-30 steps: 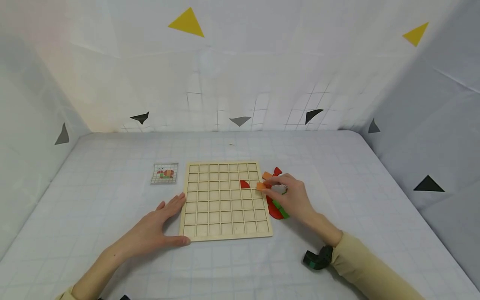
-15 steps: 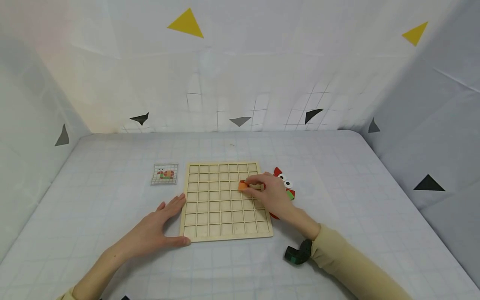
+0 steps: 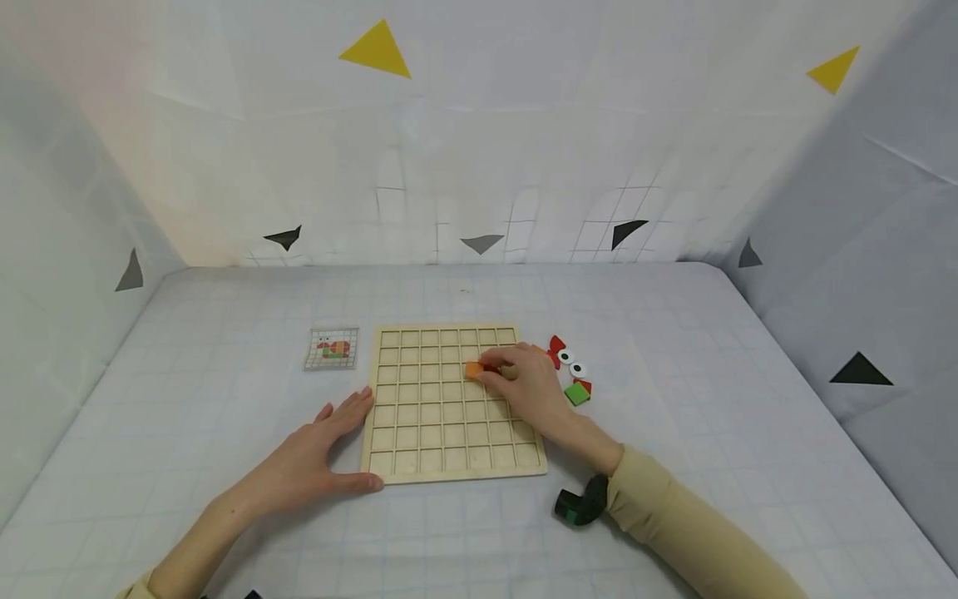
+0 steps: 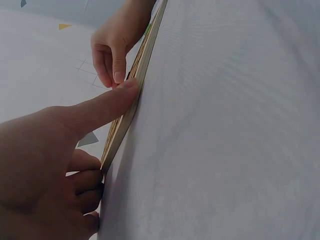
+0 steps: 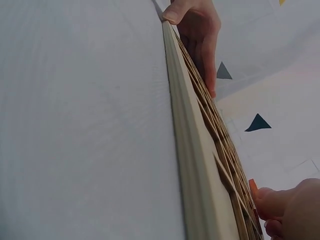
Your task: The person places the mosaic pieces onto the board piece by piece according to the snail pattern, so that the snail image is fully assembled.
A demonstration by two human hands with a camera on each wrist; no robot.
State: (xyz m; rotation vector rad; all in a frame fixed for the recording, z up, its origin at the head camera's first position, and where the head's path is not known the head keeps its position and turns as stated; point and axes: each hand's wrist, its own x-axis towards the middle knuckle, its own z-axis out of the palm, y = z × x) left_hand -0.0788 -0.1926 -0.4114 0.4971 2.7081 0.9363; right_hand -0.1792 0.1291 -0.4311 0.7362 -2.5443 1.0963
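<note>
Leftward slides the small squarish orange block point(image 3: 473, 371), now pinched in the right hand point(image 3: 533, 389) at mid-frame on the square pale wooden grid board point(image 3: 431, 414), seemingly being placed, while the left hand point(image 3: 310, 453) lies spread along its left edge.

1. The right sleeve point(image 3: 703, 532) is long, plain tan cloth, softly creased towards its cuff point(image 3: 627, 492).
2. Beside that cuff sits a black wrist device point(image 3: 591, 499), hooked in outline with a blocky end, bearing a small dark-green patch point(image 3: 572, 517).
3. Of the left sleeve point(image 3: 138, 590), only a tan edge shows.
4. A black corner point(image 3: 253, 595) peeks out nearby.
</note>
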